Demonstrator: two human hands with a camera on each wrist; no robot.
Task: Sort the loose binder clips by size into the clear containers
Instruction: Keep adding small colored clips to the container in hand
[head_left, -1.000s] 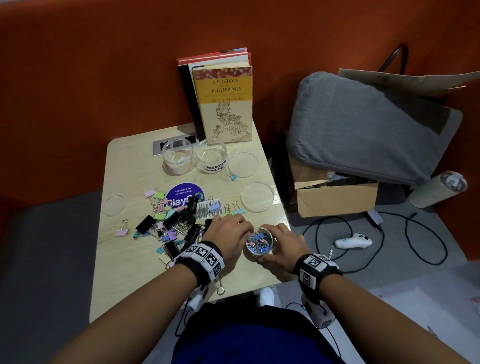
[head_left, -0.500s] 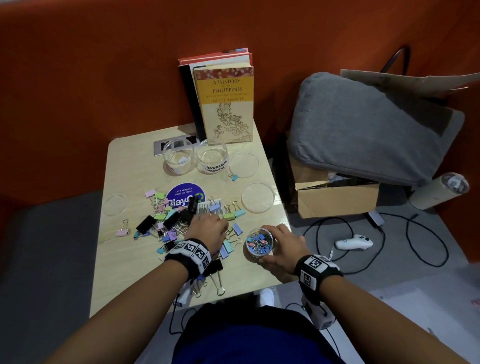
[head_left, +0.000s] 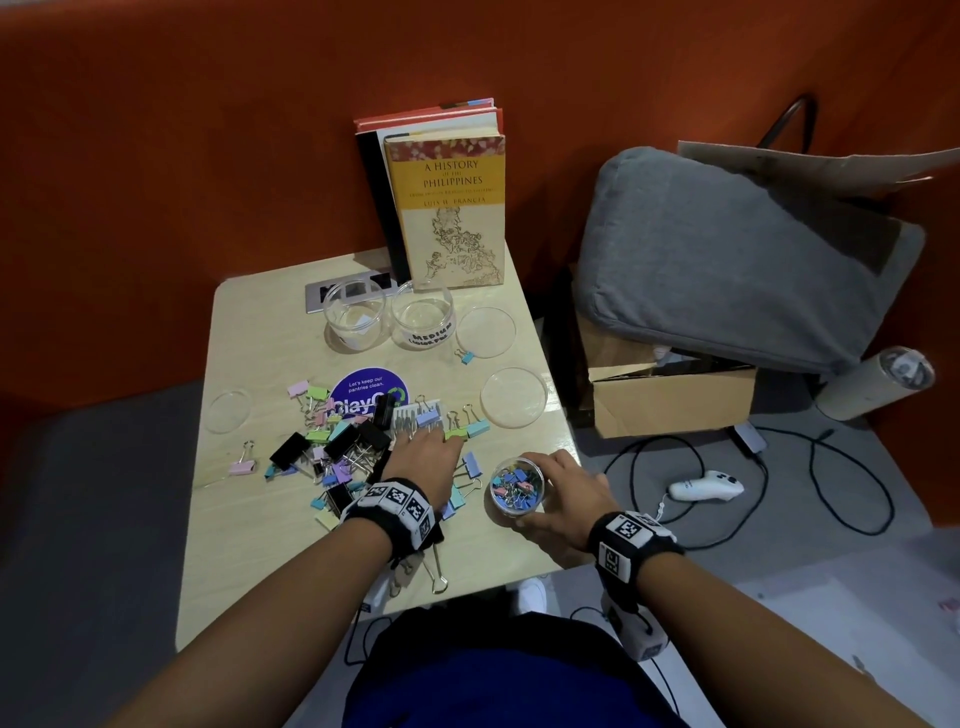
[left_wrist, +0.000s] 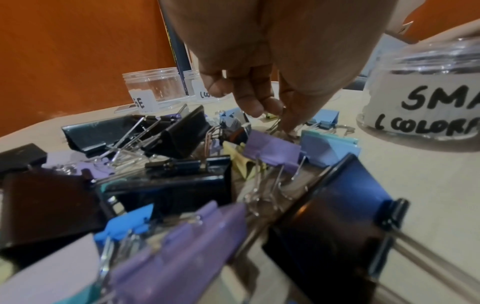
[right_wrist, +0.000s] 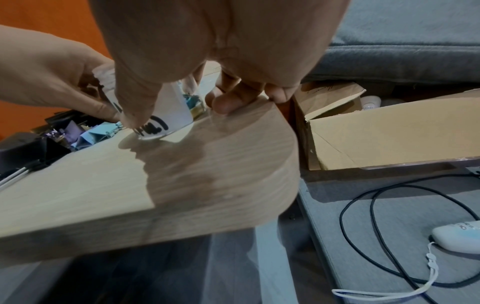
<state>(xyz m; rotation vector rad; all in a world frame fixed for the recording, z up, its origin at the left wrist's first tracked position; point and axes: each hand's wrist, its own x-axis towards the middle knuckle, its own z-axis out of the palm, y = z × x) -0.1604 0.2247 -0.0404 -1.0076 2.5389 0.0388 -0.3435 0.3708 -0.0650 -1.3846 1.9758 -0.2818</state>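
Orange padded walls enclose a small pale wood worktop (head_left: 249, 530) with rounded corners, seen from above. Against the back wall stand upright books (head_left: 449, 208), the front one titled "A History of the Philippines". Just before them sit two empty clear containers (head_left: 356, 317), one labelled medium, and three clear lids (head_left: 513, 397) lie flat on the wood. A heap of loose binder clips (head_left: 337, 447), black, lilac, blue, green and pink in mixed sizes, covers the middle left of the worktop, partly over a round blue sticker (head_left: 370, 392). The left hand (head_left: 423, 460) reaches down into the heap, its fingertips (left_wrist: 291, 121) pinching at the wire handle of a small clip. The right hand (head_left: 563, 493) curls around a small clear jar (head_left: 517, 491) near the front right corner; the jar stands on the wood, holds small coloured clips and bears a label beginning "SMA". To the right, on grey floor, lie a grey cushion (head_left: 727, 260) over an open cardboard box (head_left: 675, 400), black cables (head_left: 841, 467) and a white controller (head_left: 706, 486)
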